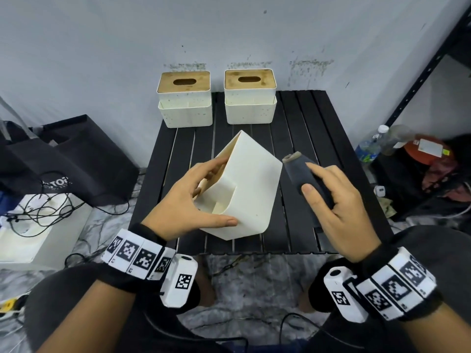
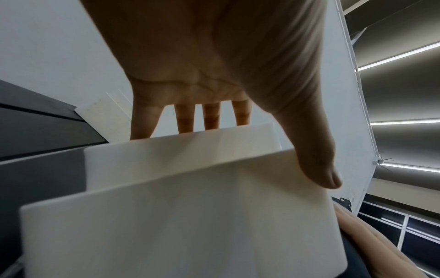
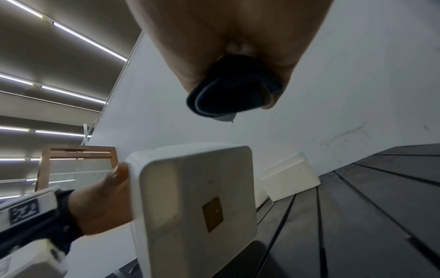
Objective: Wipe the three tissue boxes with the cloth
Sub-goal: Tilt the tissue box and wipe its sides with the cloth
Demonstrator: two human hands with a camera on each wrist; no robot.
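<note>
Above the middle of the black slatted bench [image 1: 300, 118], we see the left hand [image 1: 183, 200] gripping a tilted white tissue box [image 1: 244, 189], thumb along its near lower edge and fingers curled over the wooden top side. Just to its right, close but apart, the right hand [image 1: 339, 200] pinches a folded dark cloth [image 1: 300, 171] between thumb and fingers. Two more tissue boxes [image 1: 184, 98] [image 1: 250, 95] stand upright side by side at the bench's far edge, well beyond both hands.

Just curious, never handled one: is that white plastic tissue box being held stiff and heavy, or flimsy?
Probably stiff: the white plastic tissue box keeps flat walls under the left hand. Likely light, since one hand holds it tilted. Its smooth walls may be slippery.
</note>
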